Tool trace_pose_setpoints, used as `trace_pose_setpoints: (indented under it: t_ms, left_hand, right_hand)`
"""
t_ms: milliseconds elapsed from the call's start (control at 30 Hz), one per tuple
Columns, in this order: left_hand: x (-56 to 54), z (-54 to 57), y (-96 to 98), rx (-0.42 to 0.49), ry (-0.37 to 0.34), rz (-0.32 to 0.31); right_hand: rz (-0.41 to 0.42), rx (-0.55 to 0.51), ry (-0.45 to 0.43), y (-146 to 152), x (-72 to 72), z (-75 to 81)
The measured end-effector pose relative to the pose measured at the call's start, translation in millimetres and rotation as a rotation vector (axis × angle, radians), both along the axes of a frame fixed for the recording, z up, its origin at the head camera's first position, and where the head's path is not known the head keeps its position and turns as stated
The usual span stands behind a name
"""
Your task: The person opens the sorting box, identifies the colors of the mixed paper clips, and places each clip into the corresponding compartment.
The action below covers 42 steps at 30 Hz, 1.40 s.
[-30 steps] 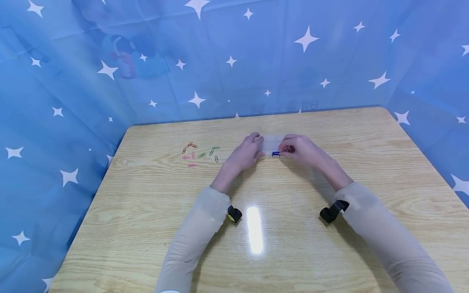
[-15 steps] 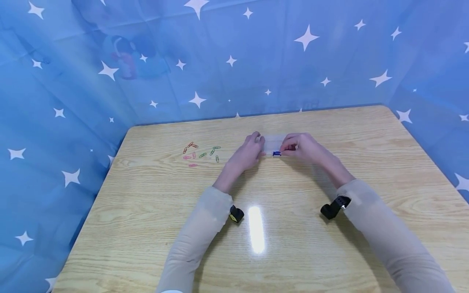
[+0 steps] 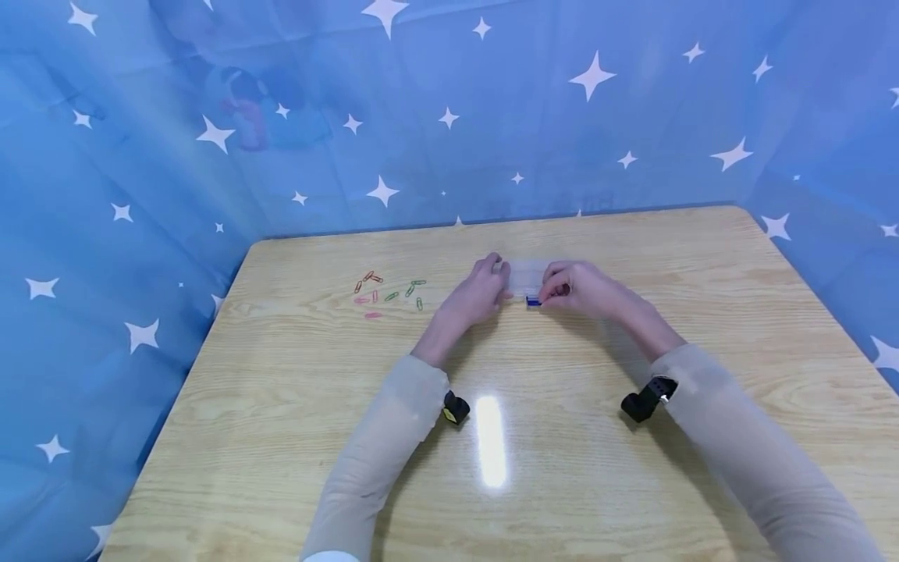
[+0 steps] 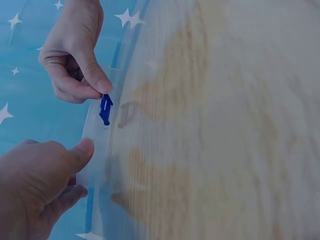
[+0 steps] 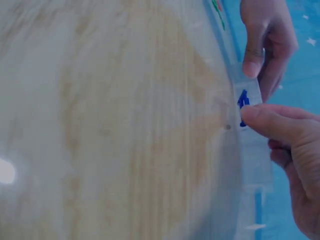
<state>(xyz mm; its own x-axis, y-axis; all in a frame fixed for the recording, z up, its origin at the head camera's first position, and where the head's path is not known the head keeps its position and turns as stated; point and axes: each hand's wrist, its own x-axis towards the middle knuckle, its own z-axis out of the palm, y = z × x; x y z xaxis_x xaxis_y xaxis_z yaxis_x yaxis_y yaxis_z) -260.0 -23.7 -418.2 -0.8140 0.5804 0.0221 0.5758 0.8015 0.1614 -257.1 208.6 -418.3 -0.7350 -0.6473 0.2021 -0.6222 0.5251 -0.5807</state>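
Observation:
A clear plastic box [image 3: 523,275] lies near the table's far side, with a blue latch [image 3: 534,301] on its near face. My left hand [image 3: 474,293] holds the box's left end, thumb on the near side in the left wrist view. My right hand [image 3: 583,287] pinches the latch between thumb and forefinger; in the right wrist view the thumb covers part of the blue latch [image 5: 243,102]. Left of the box lie loose paper clips: red paper clips [image 3: 368,276], pink paper clips [image 3: 373,315] and green paper clips [image 3: 392,297]. The box's contents are not discernible.
The wooden table [image 3: 281,406] has its far edge just behind the box. A blue curtain with white stars [image 3: 449,117] hangs behind and at both sides. A bright light reflection [image 3: 490,441] shows on the table.
The right fingertips and the blue latch have shifted slightly toward the near side, and a pale strip now shows above the blue. The left hand keeps its place on the box.

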Motion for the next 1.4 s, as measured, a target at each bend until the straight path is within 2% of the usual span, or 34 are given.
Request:
trace_pose_setpoints:
  t_ms: [167,433,533,733,800,1000,1267,1400]
  left_hand:
    - [0.6,-3.7,-1.7,0.040,-0.026,-0.005]
    - [2.6,2.7,-5.8,0.093,-0.072,0.017]
    - [2.2,2.7,-6.9,0.091,-0.075,0.017]
    - [0.2,3.9,-7.0,0.077,-0.085,-0.001]
    - [-0.5,4.5,-7.7,0.085,-0.093,-0.005]
    - [-3.1,5.7,-10.1,0.150,-0.112,-0.022]
    - [-8.2,4.4,-13.0,0.216,-0.127,-0.030]
    - [-10.5,3.9,-14.5,0.269,-0.118,-0.038]
  right_hand:
    - [-0.039,0.019,0.040,8.1,1.1,-1.6]
    - [-0.178,0.051,0.066,26.5,4.0,2.0]
    - [-0.209,0.053,0.044,32.1,5.2,2.1]
    - [-0.269,0.063,-0.056,39.5,7.2,2.6]
    - [-0.278,0.052,-0.060,40.4,8.0,2.3]
    - [-0.314,0.040,-0.059,42.6,9.2,-0.1]
    - [-0.358,0.075,-0.147,45.3,10.6,2.0]
    - [-0.381,0.104,-0.159,43.8,11.3,4.4]
